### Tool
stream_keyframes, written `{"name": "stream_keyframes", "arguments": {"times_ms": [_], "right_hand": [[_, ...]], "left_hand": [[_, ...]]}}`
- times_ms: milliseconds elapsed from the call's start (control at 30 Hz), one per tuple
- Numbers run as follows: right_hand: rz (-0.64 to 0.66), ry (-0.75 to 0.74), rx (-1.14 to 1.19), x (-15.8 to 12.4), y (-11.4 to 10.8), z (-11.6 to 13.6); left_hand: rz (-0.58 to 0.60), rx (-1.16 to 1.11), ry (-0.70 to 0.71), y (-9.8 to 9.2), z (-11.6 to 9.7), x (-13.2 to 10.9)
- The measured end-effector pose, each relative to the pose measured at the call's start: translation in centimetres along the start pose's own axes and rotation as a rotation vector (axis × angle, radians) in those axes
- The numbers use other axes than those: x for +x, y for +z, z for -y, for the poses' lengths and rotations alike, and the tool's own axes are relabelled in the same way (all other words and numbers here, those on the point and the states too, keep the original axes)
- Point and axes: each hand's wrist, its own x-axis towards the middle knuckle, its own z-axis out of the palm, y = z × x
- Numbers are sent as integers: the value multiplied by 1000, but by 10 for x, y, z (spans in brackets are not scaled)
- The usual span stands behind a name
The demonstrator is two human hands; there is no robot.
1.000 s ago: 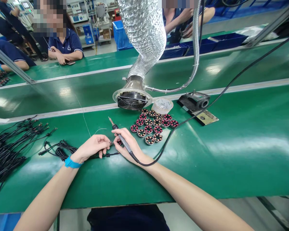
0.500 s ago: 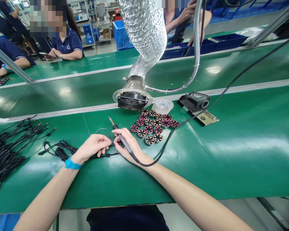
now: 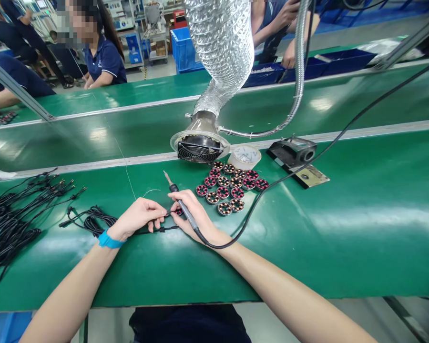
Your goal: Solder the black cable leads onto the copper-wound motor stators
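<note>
Fingers of the left hand (image 3: 137, 219) pinch a small dark piece (image 3: 168, 214), seemingly steadying it beside the round coil (image 3: 178, 212) at three o'clock; the right hand (image 3: 202, 218) wraps the soldering iron (image 3: 187, 214), tip toward eleven, probably keeping heat clear.

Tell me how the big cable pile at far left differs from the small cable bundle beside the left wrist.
Size: the cable pile is far larger than the cable bundle.
Arrangement: the pile fans out many loose ends, some with coppery tips; the bundle is mostly coils.
Visibility: the picture's left edge cuts off the pile; the left hand partly hides the bundle.
Shared: both are black, on the green bench.
</note>
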Motion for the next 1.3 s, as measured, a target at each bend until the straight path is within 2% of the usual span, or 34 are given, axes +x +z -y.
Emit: {"name": "stream_keyframes", "arguments": {"times_ms": [267,533,700,800,967,1033,1167,1233,1300], "right_hand": [[5,-3,-15,-1,2,-1],[38,-88,-135,-5,4,0],[-106,-37,-171,-5,11,5],[-160,-5,-144,-5,15,8],[-176,-3,-99,0,14,7],[-175,-10,-71,2,12,6],[-157,-35,-51,4,10,5],[-150,-47,-88,3,8,5],[-152,-57,-140,2,6,4]], "left_hand": [[21,5,1,2,3,3],[-10,-82,15,9,5,5],[-36,-232,73,14,5,10],[-81,-223,131,15,4,13],[-192,52,203,16,1,8],[-320,273,288,13,-2,2],[-665,701,505,-4,-4,-4],[-698,822,505,-16,1,0],[-658,875,476,-27,6,6]]}}
